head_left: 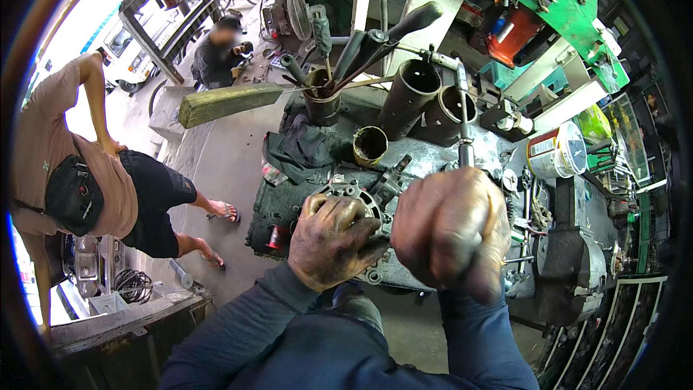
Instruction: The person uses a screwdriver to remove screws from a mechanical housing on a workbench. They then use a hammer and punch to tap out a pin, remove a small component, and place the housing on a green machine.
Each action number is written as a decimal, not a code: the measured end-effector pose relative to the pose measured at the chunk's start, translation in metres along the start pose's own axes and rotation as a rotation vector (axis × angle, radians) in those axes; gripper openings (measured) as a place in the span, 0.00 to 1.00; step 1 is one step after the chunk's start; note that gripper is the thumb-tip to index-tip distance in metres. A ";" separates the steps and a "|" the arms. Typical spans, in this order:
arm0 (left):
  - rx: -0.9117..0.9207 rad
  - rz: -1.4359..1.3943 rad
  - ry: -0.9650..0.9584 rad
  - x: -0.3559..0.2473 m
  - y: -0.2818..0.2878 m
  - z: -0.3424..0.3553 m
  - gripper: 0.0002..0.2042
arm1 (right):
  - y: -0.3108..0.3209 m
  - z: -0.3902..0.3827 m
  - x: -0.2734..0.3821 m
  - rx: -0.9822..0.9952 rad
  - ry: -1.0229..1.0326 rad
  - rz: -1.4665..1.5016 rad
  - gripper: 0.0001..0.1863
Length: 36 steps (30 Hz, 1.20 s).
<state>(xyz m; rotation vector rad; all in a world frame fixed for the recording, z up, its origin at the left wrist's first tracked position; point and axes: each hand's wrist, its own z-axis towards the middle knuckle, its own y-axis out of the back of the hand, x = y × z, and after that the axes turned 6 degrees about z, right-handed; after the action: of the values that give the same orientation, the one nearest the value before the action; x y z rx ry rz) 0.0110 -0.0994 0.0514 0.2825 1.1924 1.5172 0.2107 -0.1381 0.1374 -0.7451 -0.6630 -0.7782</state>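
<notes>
My right hand (453, 235) is raised over the bench, closed in a fist and smeared by motion. From its far side rises a long-shafted metal tool (464, 112) with a crosswise upper end; its exact kind is unclear. Left of it, my left hand (336, 242) is closed with bent fingers on a round metal housing (355, 191) with bolt holes around its rim. Part of the housing is hidden under that hand. Whether a smaller piece sits between the left fingers cannot be seen. A small red spool (276, 237) stands beside the left hand.
Beyond the housing stand an open tin (369, 144), dark cylinders (410, 97) and a pot (322, 107) of handled tools. A dark cloth (303, 150) lies at left. At right are a white bucket (556, 150) and a vise-like block (574, 274). One person (101, 166) stands left; another (220, 54) sits farther back.
</notes>
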 end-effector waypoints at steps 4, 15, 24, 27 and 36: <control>-0.014 0.143 0.075 -0.011 -0.007 0.002 0.18 | -0.044 -0.024 -0.031 -0.913 0.350 -0.645 0.26; 0.045 0.031 -0.080 0.011 -0.003 -0.002 0.20 | -0.015 0.018 -0.010 0.156 0.136 0.237 0.22; -0.013 0.225 0.053 -0.015 -0.001 0.002 0.22 | -0.051 -0.028 -0.010 -0.906 0.141 -0.637 0.15; 0.190 0.114 0.037 -0.009 0.020 0.006 0.25 | -0.067 -0.044 0.039 -0.657 0.299 -0.410 0.22; 1.019 -0.543 0.100 0.087 0.015 0.097 0.21 | -0.077 -0.109 0.052 -0.803 0.144 -0.261 0.23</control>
<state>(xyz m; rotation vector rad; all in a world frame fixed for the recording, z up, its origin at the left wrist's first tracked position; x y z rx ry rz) 0.0422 0.0258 0.0719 0.4969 1.8700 0.3710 0.2037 -0.2810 0.1407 -1.3264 -0.2999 -1.3542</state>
